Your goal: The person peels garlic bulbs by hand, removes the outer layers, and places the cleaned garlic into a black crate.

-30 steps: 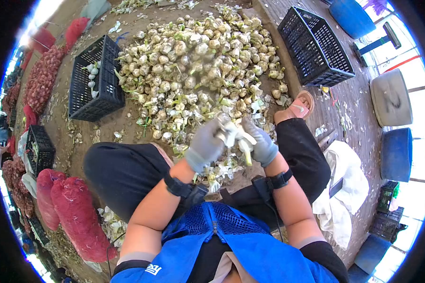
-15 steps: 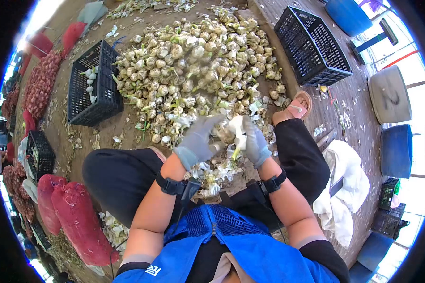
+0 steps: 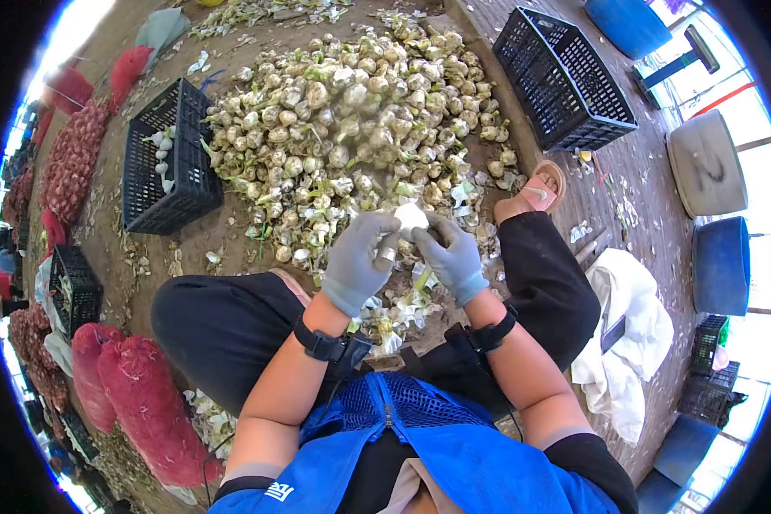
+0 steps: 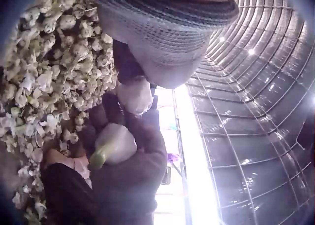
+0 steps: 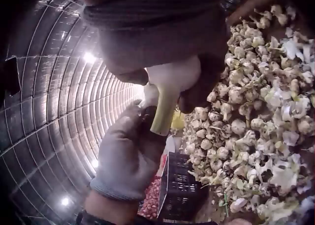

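Note:
Both hands wear grey gloves and meet above the near edge of a heap of garlic [image 3: 351, 111]. The right hand [image 3: 452, 261] holds a peeled white bulb with a short green stem [image 5: 166, 104], its fingers curled around it; the same bulb [image 4: 118, 143] shows in the left wrist view. At the fingertips of the left hand [image 3: 358, 261] is a second white piece [image 4: 135, 96], pinched close beside that bulb. From the head, only a bright white patch [image 3: 411, 216] shows between the fingertips; which piece it belongs to I cannot tell.
A black crate [image 3: 176, 193] with several white bulbs stands left of the heap, another black crate [image 3: 565, 81] at upper right. Loose peelings [image 3: 390, 321] lie below the hands. Red net sacks [image 3: 150, 403] are at left, a white cloth [image 3: 621, 334] at right.
The hands have drawn together at the fingertips, and the left fingers have curled in. The white bulb and stem seen between the hands earlier are now mostly hidden from the head view.

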The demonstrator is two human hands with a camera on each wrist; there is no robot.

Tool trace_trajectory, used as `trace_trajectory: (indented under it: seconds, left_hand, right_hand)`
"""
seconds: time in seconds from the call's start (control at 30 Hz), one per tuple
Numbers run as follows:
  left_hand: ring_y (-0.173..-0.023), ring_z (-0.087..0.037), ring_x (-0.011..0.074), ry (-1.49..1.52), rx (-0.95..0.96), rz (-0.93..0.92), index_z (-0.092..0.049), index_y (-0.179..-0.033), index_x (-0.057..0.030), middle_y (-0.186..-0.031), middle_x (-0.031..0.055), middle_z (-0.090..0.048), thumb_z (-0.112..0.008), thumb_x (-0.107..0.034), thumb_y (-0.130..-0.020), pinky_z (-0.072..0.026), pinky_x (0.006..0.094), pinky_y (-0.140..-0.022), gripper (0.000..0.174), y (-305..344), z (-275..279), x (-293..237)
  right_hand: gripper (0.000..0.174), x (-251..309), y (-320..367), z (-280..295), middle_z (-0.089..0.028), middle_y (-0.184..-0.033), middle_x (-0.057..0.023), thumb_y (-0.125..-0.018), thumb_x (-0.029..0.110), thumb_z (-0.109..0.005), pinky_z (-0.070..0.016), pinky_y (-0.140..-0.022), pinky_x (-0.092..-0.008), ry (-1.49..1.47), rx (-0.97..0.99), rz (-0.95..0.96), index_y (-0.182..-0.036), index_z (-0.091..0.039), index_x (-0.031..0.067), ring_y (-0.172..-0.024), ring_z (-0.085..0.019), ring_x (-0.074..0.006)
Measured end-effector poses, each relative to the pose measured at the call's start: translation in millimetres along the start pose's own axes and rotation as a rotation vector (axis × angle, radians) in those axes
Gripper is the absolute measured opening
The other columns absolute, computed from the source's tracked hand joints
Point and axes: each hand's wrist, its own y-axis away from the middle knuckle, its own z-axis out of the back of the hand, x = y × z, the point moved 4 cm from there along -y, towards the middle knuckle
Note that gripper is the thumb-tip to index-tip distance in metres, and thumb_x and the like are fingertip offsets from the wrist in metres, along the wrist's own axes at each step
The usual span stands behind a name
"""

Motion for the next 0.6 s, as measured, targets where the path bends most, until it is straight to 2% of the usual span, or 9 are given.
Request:
trace_trajectory:
  seconds: [0.07,0.1,0.17,0.3,0.37,0.4,0.5,0.57,0.6]
  left_hand:
    - [-0.085,-0.06,0.035,-0.053,0.075,0.003,-0.059,-0.097,-0.0056,-0.092,0.0149,-0.061,-0.06,0.003,-0.076,-0.0496,0.0366,-0.071,0.023,-1,-1,-10]
    - [-0.085,-0.06,0.035,-0.053,0.076,0.003,-0.059,-0.097,-0.0056,-0.092,0.0149,-0.061,-0.06,0.003,-0.076,-0.0496,0.0366,-0.071,0.023,-1,-1,-12]
    - [-0.084,-0.06,0.0359,-0.061,0.036,0.046,-0.059,-0.098,-0.0064,-0.091,0.0146,-0.061,-0.061,0.002,-0.075,-0.0498,0.0387,-0.071,0.025,-1,1,-12]
    - [-0.082,-0.062,0.0302,-0.17,0.069,-0.021,-0.057,-0.095,-0.0034,-0.092,0.0137,-0.062,-0.06,-0.002,-0.081,-0.049,0.0342,-0.072,0.014,-2,3,-18]
    - [-0.081,-0.062,0.0281,-0.238,0.105,-0.143,-0.057,-0.095,-0.0023,-0.092,0.013,-0.062,-0.059,-0.002,-0.083,-0.0492,0.0332,-0.071,0.013,-1,0,-27]
    - [-0.081,-0.062,0.0281,-0.235,0.112,-0.146,-0.057,-0.095,-0.0023,-0.092,0.013,-0.062,-0.059,-0.002,-0.083,-0.0492,0.0332,-0.071,0.013,1,-2,-25]
    - [-0.08,-0.062,0.0225,-0.028,0.015,-0.045,-0.057,-0.096,-0.0029,-0.093,0.0105,-0.063,-0.057,-0.001,-0.086,-0.0493,0.03,-0.07,0.011,5,-4,-16]
    - [-0.082,-0.064,0.0201,0.576,-0.084,0.443,-0.057,-0.098,-0.0066,-0.093,0.0083,-0.063,-0.053,0.001,-0.089,-0.0495,0.0292,-0.071,0.013,8,-5,1]
    - [-0.083,-0.064,0.0173,0.588,-0.067,0.503,-0.055,-0.099,-0.007,-0.093,0.006,-0.063,-0.051,-0.002,-0.093,-0.05,0.029,-0.072,0.009,7,-2,5]
  right_hand:
    - [0.042,-8,-4,3,-0.067,-0.092,-0.0121,-0.082,0.018,-0.058,-0.0482,-0.074,-0.026,0.072,-0.079,0.145,-0.117,-0.057,-0.0053,-0.081,-0.061,-0.0136]
    - [0.042,-14,-5,4,-0.067,-0.092,-0.0121,-0.082,0.018,-0.058,-0.0482,-0.074,-0.026,0.072,-0.08,0.145,-0.117,-0.057,-0.0053,-0.081,-0.061,-0.0136]
    - [0.035,-18,-6,8,-0.066,-0.083,-0.0102,-0.082,0.023,-0.061,-0.0479,-0.066,-0.0287,-0.064,-0.084,0.153,-0.105,-0.06,-0.0044,-0.073,-0.06,-0.0143]
    - [0.023,-4,-1,9,-0.064,-0.076,-0.0086,-0.082,0.019,-0.059,-0.0468,-0.063,-0.031,0.004,-0.133,0.124,-0.091,-0.06,-0.0016,-0.068,-0.058,-0.0156]
    - [0.018,7,5,8,-0.064,-0.074,-0.0099,-0.082,0.016,-0.058,-0.0467,-0.062,-0.0298,0.395,-0.209,0.295,-0.082,-0.056,-0.0012,-0.066,-0.059,-0.0156]
    - [0.018,6,3,11,-0.064,-0.074,-0.0099,-0.082,0.016,-0.058,-0.0467,-0.062,-0.0298,0.393,-0.216,0.292,-0.082,-0.056,-0.0012,-0.066,-0.059,-0.0156]
    - [0.018,-3,-13,35,-0.064,-0.072,-0.0116,-0.081,0.016,-0.059,-0.0463,-0.06,-0.0273,0.269,-0.306,0.22,-0.082,-0.056,-0.0015,-0.064,-0.059,-0.0138]
    - [0.016,-18,-25,60,-0.063,-0.07,-0.0112,-0.082,0.014,-0.057,-0.0466,-0.059,-0.0276,-0.092,-0.431,0.082,-0.08,-0.056,-0.0014,-0.061,-0.059,-0.0149]
    - [0.012,-21,-28,65,-0.064,-0.075,-0.0105,-0.081,0.01,-0.055,-0.047,-0.058,-0.0265,-0.108,-0.396,0.128,-0.086,-0.056,-0.0017,-0.06,-0.06,-0.0146]
